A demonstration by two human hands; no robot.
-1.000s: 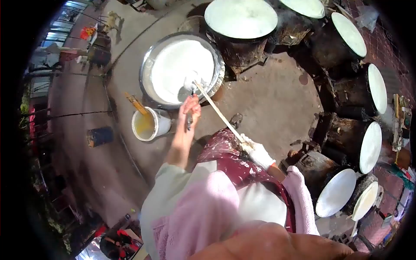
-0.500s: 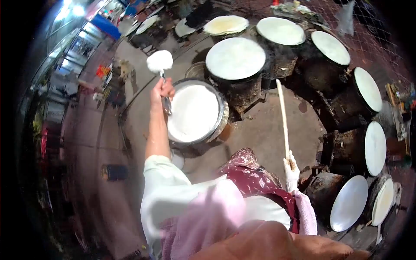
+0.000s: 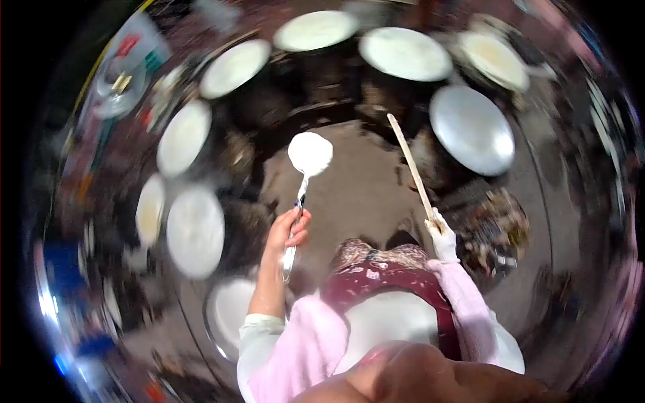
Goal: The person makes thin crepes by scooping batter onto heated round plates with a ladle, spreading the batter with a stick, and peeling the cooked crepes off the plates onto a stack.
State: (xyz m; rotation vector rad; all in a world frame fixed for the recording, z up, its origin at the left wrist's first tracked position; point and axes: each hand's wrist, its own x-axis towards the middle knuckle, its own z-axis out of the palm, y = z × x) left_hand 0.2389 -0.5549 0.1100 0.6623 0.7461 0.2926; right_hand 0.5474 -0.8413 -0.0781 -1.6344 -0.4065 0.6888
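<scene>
My left hand point(image 3: 289, 230) is bare and wraps round the metal handle of a ladle point(image 3: 310, 153). White batter fills the ladle's bowl, which is held up over the floor in front of me. My right hand point(image 3: 441, 235), in a stained white glove, grips the lower end of a long pale wooden stick point(image 3: 411, 164). The stick points up and away, its tip left of a bare, shiny metal griddle point(image 3: 472, 131). Behind my left forearm, a wide tub point(image 3: 232, 310) of white batter is partly hidden.
Round griddles curve around me, several covered with white sheets, such as one griddle point(image 3: 405, 54) ahead and another griddle point(image 3: 195, 232) at left. A stack of pale flatbreads point(image 3: 495, 60) lies at the far right. Blurred debris point(image 3: 494, 232) sits right of my gloved hand.
My body and view have turned right, so the batter tub is now behind my left arm. The filled ladle has swung away from the tub toward the bare griddle. Both hands keep their hold.
</scene>
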